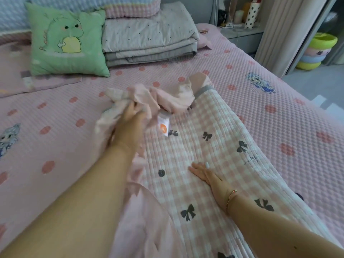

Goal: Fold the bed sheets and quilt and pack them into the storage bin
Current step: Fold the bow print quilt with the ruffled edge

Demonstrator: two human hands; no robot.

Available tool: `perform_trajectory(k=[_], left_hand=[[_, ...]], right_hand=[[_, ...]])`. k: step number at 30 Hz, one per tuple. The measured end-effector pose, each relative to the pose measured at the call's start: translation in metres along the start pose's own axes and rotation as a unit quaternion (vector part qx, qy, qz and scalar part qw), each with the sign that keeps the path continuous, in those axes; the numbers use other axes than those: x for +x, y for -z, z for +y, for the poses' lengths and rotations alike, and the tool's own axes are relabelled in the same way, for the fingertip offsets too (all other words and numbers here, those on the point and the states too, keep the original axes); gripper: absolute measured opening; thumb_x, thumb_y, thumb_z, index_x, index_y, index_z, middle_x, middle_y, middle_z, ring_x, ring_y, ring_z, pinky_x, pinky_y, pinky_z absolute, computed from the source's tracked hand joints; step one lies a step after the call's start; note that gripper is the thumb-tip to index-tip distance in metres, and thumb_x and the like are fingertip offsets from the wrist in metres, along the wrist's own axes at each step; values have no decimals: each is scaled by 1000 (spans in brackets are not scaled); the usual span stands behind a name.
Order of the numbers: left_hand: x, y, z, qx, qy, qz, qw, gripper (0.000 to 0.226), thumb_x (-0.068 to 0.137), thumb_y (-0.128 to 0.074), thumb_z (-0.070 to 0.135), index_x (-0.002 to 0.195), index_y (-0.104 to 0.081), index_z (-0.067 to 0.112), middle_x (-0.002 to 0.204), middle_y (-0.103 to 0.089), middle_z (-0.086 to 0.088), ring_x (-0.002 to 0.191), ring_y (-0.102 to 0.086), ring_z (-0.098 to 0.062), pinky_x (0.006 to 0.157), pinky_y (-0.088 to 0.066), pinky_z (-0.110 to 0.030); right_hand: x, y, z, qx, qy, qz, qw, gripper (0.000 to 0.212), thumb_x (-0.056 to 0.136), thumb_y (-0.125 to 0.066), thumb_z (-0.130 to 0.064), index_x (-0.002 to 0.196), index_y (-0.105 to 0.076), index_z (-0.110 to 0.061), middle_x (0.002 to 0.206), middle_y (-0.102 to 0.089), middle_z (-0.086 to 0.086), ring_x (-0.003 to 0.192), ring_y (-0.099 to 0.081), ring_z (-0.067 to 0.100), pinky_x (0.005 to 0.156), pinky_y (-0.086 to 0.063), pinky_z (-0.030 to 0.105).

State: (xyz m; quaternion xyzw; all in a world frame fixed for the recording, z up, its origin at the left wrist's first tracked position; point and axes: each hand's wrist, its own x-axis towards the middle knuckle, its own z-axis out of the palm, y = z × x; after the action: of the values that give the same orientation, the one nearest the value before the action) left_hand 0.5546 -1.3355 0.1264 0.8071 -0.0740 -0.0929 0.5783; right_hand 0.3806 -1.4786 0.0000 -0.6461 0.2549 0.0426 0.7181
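The checked quilt (214, 164) lies lengthwise on the bed (279, 75). The left hand (128, 116) grips its bunched far end, apparently to straighten it; the right hand (206, 174) presses flat, anchoring the cloth.

A pink-and-white checked quilt (214, 146), stitched in ribs and printed with black bows, lies in a long strip across the pink bed cover (279, 101), its far end bunched, its plain pink underside turned up and a white tag with an orange mark showing. The left hand (130, 116) grips that crumpled end, while the right hand (206, 175) rests flat, fingers straight, on the quilt's nearer stretch. Well beyond the quilt's far end, toward the head of the bed, a grey quilt (149, 40) with small dark specks sits folded in a neat stack.
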Motion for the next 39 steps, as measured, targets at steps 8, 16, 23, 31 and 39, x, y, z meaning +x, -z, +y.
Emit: perform_trajectory(k=[8,16,23,31,39], left_hand=[[0,-16,-31,238,-109,-86,961,57,101,-33,44,153,-14,32,161,-15,0,148,-12,-21,118,-16,-41],[-93,-79,-120,489,-1,-193,850,71,95,-5,61,150,18,22,158,25,1,144,27,-15,116,19,-42],[-139,-73,-121,443,32,-228,867,68,95,0,59,151,16,24,158,25,3,142,29,-11,118,15,-40],[-235,-62,-120,425,43,-238,873,68,95,-1,58,153,12,25,160,19,5,146,21,-12,119,11,-39],[-378,-47,-110,450,55,-263,852,103,60,25,70,151,15,23,159,21,5,145,22,-10,118,14,-36]], right_hand=[[4,3,2,-106,8,-2,994,71,83,-16,-62,133,-53,-29,131,-39,-33,133,-24,-7,112,-7,22],[12,5,9,-98,17,-6,995,45,101,-18,-45,123,-57,-38,139,-43,-25,138,-24,-3,113,-8,22],[-15,-1,7,-167,12,-8,986,57,96,-18,-59,138,-47,-35,153,-26,-15,143,-17,7,113,-5,27],[-104,-5,27,-270,-11,-12,963,62,94,-20,-62,145,-36,-30,156,-21,-9,145,-12,10,120,-6,35],[-230,-1,55,-496,-22,-112,861,52,100,-5,-46,151,-9,-33,159,0,-10,146,7,8,120,2,36]])
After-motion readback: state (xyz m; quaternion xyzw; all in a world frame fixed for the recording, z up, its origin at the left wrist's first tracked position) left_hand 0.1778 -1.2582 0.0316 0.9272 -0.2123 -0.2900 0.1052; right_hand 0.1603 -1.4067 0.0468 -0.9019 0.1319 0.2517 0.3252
